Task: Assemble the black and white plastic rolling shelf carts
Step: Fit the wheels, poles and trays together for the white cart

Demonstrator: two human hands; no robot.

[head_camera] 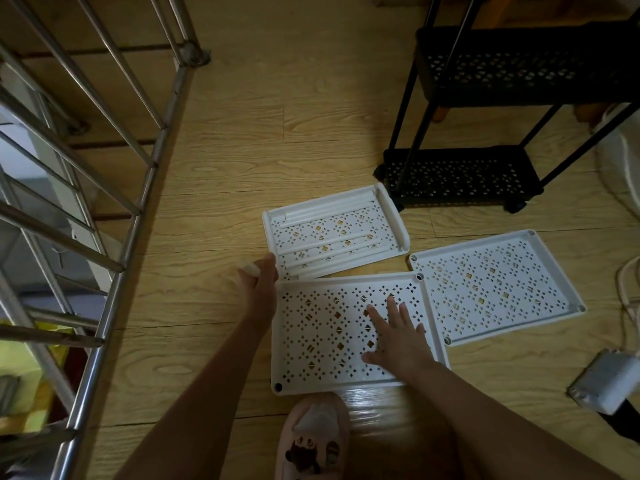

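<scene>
Leftmost on my feed is a stainless steel stair railing (104,174) running up the edge of the yellowish wood-grain floor (235,140). Moving in, the left hand (260,287) sits right at the far left corner of the nearest white perforated plastic shelf tray (311,327). Its fingers are curled under and there's a small pale something (250,269) at the fingertips, but I honestly can't tell if it's gripping that or the tray corner. Just behind that tray, touching its far edge, is a second white perforated tray (346,233) with a bunch of white plastic tubes (329,211) lying loose in it and a white curved handle piece (393,220) along its right end. Down by the near edge there's a pink slipper with a cartoon animal on it (315,434). The right hand (398,337) lies flat on the nearest tray, fingers spread and straight, holding nothing, just resting on it. To the right, a third white perforated tray (495,289) butts against the nearest one. Behind all that stands the black plastic rolling cart (485,77), upright on its wheels. At far right, a grey boxy device (602,382) and a white cable (627,289).
</scene>
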